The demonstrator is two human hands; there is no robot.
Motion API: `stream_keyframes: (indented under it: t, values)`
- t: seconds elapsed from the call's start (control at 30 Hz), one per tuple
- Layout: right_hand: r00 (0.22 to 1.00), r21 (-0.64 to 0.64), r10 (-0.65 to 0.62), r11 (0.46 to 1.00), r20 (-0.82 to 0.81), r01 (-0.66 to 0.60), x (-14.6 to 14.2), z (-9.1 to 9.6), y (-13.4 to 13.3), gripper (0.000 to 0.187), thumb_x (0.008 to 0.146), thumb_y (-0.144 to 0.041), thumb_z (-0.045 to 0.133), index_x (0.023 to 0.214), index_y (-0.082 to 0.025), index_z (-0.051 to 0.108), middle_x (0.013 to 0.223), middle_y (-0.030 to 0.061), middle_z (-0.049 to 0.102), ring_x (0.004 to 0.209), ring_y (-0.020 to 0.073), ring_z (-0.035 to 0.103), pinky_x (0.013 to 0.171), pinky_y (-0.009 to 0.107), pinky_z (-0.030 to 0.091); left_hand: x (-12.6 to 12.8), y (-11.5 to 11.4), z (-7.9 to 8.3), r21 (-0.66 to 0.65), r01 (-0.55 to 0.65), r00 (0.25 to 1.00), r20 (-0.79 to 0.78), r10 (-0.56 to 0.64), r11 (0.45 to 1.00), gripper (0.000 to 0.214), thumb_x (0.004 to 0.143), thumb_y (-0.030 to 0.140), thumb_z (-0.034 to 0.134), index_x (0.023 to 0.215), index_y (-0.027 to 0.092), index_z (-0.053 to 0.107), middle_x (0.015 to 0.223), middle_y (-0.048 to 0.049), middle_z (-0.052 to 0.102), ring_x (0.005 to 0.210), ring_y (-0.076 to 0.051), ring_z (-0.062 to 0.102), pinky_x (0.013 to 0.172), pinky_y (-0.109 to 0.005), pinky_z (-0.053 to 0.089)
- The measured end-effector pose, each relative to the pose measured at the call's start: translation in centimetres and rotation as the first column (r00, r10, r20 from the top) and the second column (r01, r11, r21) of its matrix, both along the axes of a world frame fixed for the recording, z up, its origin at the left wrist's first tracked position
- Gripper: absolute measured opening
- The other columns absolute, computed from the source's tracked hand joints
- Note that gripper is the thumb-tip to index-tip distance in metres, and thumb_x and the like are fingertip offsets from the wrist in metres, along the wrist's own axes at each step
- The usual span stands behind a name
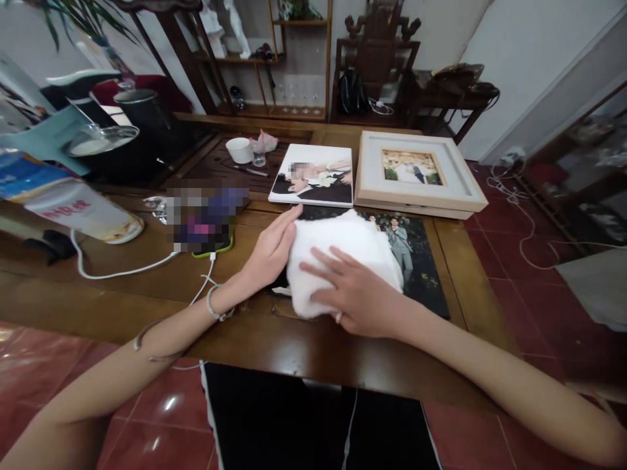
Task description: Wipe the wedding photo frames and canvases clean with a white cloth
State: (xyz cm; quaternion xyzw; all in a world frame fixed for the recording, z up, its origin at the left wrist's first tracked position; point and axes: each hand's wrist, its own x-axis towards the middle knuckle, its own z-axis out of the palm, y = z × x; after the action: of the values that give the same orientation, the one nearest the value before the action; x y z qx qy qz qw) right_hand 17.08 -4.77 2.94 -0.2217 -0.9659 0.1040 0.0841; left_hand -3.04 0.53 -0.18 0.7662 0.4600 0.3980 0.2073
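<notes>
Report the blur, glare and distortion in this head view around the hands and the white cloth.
Head view: soft, even light; the left hand, right hand and white cloth are sharp; wide-angle bending curves the table edge and stretches the forearms; a pixelated block covers the phone, another masks part of the photo canvas; the red floor tiles show small glare spots.

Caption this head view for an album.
Left hand and right hand rest on a white cloth over a dark photo print.
</notes>
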Motion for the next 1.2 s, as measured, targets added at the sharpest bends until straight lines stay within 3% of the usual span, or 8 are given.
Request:
stream_keyframes:
  t: [0.13,0.27,0.37,0.5,0.63,0.77,0.97,1.2]
  values:
    - [0.987,-0.167,0.161,0.973,0.006,-0.157,1.5,2.4,-0.8,0.025,0.075,-0.012,0.054,0.098,-0.02,0.06,0.136,0.0083,0.051,0.134,0.0242,0.032,0.111,0.043,0.021,0.2,-0.3,0.3,-0.025,-0.049,0.999,0.019,0.049,0.998,0.049,0.097,0.039,0.026,0.129,0.011,0.051,0.135,-0.0123,0.052,0.128,-0.02,0.046,0.111,-0.041,0.031]
    - [0.985,-0.231,-0.149,0.959,0.092,0.167,4.8,4.0,0.4,0.016,0.083,-0.012,0.044,0.086,-0.022,0.055,0.09,0.0041,0.065,0.099,0.0235,0.059,0.083,0.037,0.045,0.2,-0.3,-0.2,-0.024,0.012,0.991,-0.13,-0.015,1.0,0.047,0.097,0.035,0.029,0.126,0.008,0.053,0.135,-0.014,0.051,0.129,-0.022,0.044,0.111,-0.043,0.032]
    - [0.924,-0.145,-0.379,0.913,0.052,0.382,5.6,3.2,2.0,0.014,0.088,-0.019,0.04,0.083,-0.023,0.052,0.076,0.0031,0.058,0.081,0.0241,0.057,0.07,0.036,0.043,0.2,-0.3,-0.9,0.024,0.115,0.957,-0.269,-0.104,0.993,0.043,0.094,0.03,0.037,0.128,0.006,0.05,0.139,-0.0167,0.046,0.134,-0.023,0.037,0.112,-0.044,0.031]
    - [0.874,-0.137,-0.471,0.88,-0.122,0.455,2.2,1.5,4.4,0.013,0.089,-0.023,0.042,0.082,-0.022,0.052,0.078,0.0036,0.058,0.087,0.0257,0.054,0.077,0.037,0.04,0.0,-0.3,-1.2,0.066,0.169,0.939,-0.313,-0.14,0.983,0.039,0.093,0.023,0.038,0.128,0.01,0.049,0.14,-0.0151,0.044,0.135,-0.024,0.035,0.11,-0.048,0.033]
    - [0.881,-0.263,-0.395,0.907,-0.261,0.329,-2.4,1.6,7.0,0.013,0.091,-0.025,0.042,0.084,-0.021,0.053,0.082,0.0019,0.061,0.08,0.0201,0.055,0.072,0.03,0.039,0.0,-0.3,-0.7,0.054,0.18,0.935,-0.321,-0.153,0.982,0.029,0.093,0.021,0.04,0.115,0.013,0.058,0.122,-0.0145,0.058,0.118,-0.024,0.053,0.101,-0.045,0.044]
    - [0.873,-0.319,-0.364,0.911,-0.325,0.261,-3.0,1.9,8.1,0.013,0.091,-0.024,0.043,0.085,-0.021,0.054,0.088,0.0015,0.064,0.082,0.018,0.055,0.073,0.028,0.038,0.0,-0.1,-0.3,0.043,0.164,0.934,-0.329,-0.141,0.986,0.027,0.092,0.021,0.042,0.111,0.012,0.059,0.117,-0.0144,0.061,0.114,-0.024,0.055,0.099,-0.044,0.045]
    - [0.845,-0.3,-0.478,0.864,-0.241,0.404,4.1,1.3,5.1,0.017,0.091,-0.03,0.045,0.079,-0.021,0.053,0.081,0.0009,0.062,0.076,0.0186,0.055,0.071,0.03,0.039,-0.4,0.1,-1.0,0.043,0.171,0.932,-0.33,-0.147,0.984,0.04,0.093,0.025,0.04,0.13,0.009,0.047,0.141,-0.016,0.043,0.135,-0.024,0.035,0.111,-0.046,0.031]
    - [0.749,-0.174,-0.636,0.772,-0.187,0.612,11.9,0.2,2.1,0.019,0.091,-0.035,0.042,0.082,-0.022,0.052,0.081,0.0056,0.062,0.081,0.0259,0.059,0.074,0.041,0.046,-0.5,-0.1,-0.8,-0.049,0.125,0.907,-0.399,-0.134,0.991,0.043,0.094,0.027,0.037,0.134,0.013,0.041,0.145,-0.0137,0.036,0.136,-0.026,0.031,0.109,-0.049,0.033]
